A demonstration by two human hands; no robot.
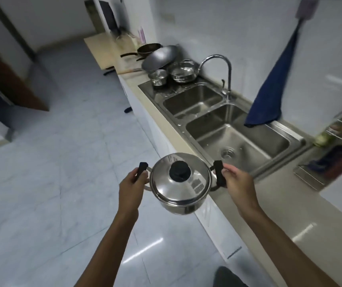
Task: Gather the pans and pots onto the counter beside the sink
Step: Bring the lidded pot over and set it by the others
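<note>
Floor (52,183) fills everything left of the grip, pale glossy tile with streaks of reflected light, and a dark wooden door (6,79) stands far off on that side. Left hand (131,186) is closed on the black left handle (141,169) of the lidded steel pot (181,185), fingers wrapped round it, thumb on top. Pot's in the air, level, lid on with its black knob (180,170) up, hanging above the floor just off the worktop's (290,214) front edge. Right hand (239,183) is clamped on the right handle (219,175), so both grips are full and carrying the same pot.

Beyond the grip, up the beige worktop, a double steel sink (228,125) with two basins, curved tap (219,67) at the back. Past the sink, on the far drainer, the gathered pieces sit packed close: a small steel pot (158,76), a wider steel pot (183,72), a grey wok (160,56) tilted behind them, a dark frying pan (147,48) further back.

Right of the grip, a blue towel (269,94) hangs down the white tiled wall (248,27), its lower end at the sink's rim. Far right, a wire rack (339,137), blurred, contents unclear.
</note>
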